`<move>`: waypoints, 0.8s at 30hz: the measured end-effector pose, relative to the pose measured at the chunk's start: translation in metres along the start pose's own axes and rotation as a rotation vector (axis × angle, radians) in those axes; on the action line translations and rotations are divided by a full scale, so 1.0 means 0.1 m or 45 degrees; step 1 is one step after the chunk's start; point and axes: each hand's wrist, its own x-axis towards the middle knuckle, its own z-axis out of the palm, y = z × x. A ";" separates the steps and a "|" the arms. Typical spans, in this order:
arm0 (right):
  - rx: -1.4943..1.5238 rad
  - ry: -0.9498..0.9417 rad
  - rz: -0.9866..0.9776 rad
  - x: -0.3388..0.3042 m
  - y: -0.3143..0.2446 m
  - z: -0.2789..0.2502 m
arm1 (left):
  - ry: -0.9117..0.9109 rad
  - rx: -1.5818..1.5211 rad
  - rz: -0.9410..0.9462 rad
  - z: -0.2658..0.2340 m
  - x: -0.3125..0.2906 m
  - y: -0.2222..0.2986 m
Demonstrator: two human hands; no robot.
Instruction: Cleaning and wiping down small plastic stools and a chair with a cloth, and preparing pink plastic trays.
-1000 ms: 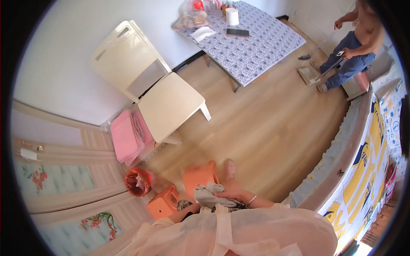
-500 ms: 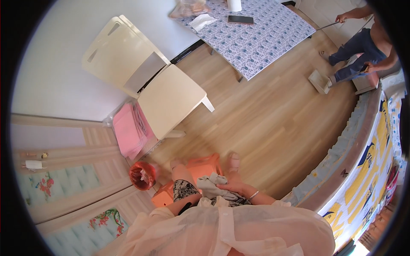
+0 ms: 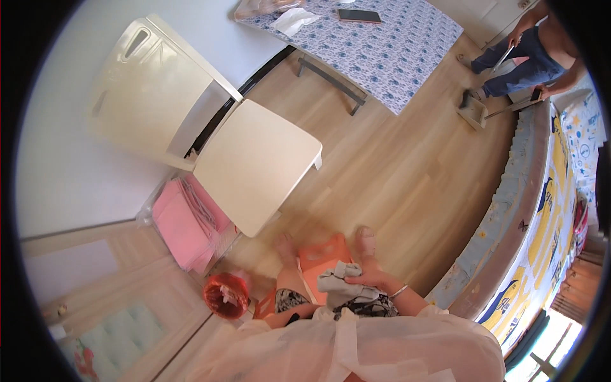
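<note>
Clearly, the right hand (image 3: 369,276) grasps one grey cloth (image 3: 340,288); the left hand's grip I cannot tell.

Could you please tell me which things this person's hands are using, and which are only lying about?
In use:
grey cloth, held by the right hand

Only lying about:
phone and white paper on the table
chair
red bin

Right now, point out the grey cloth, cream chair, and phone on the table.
Grey cloth (image 3: 335,284): head view, crumpled middle.
Cream chair (image 3: 258,164): head view, seat.
Phone (image 3: 359,16): head view, dark upper face.
</note>
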 end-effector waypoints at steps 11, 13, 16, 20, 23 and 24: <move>-0.283 0.565 -0.560 2.04 -2.09 -0.88 | 1.280 -0.346 0.074 -0.47 -0.02 -0.88; -0.671 0.869 -0.706 2.47 -2.18 -1.19 | 1.752 0.014 -0.345 -0.95 -0.18 -0.64; -1.060 1.028 -0.674 2.88 -2.48 -1.20 | 2.615 -1.242 0.131 -1.42 -0.04 -1.30; -1.213 0.948 -0.393 2.96 -2.60 -1.34 | 2.825 -1.351 0.451 -2.05 -0.17 -0.87; -1.137 1.002 -0.485 3.10 -2.51 -1.41 | 2.754 -1.588 0.204 -2.22 -0.21 -0.73; -1.000 1.047 -0.578 3.17 -2.46 -1.43 | 2.751 -1.609 0.186 -2.26 -0.18 -0.72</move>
